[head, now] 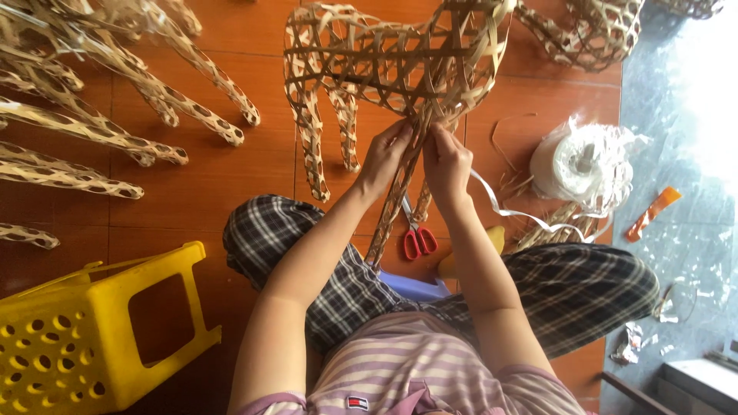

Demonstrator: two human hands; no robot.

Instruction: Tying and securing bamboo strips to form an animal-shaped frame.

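You're sitting low over a red-brown tiled floor (231, 154), knees apart in plaid trousers (584, 284), w/ the work straight ahead. Biggest thing is the woven bamboo animal frame (392, 61), open lattice, standing far-centre on two thin woven legs at its left; it's upright prob. so the loose strips hang down toward you w/in easy reach. Far left lie more woven bamboo legs (115, 131), spread flat on the tiles, well apart from the frame. Near left, a yellow plastic stool (84, 338) is tipped on its side, out of the way. Right of you sits a white spool of plastic twine (580, 165), its tail running across the floor toward your right arm, so it feeds w/o lifting. Between your hands, a bundle of bamboo strips (400, 200) drops from the frame's underside toward your lap. Your left hand (384, 157) is closed round that bundle just below the frame, pinching it together; your right hand (446, 161) is also closed on it, fingers curled at the same spot, touching the left. Red-handled scissors (417, 238) lie on the floor just beneath the hands, beside the bundle. Far right, an orange wrapper (652, 213) on the grey floor.
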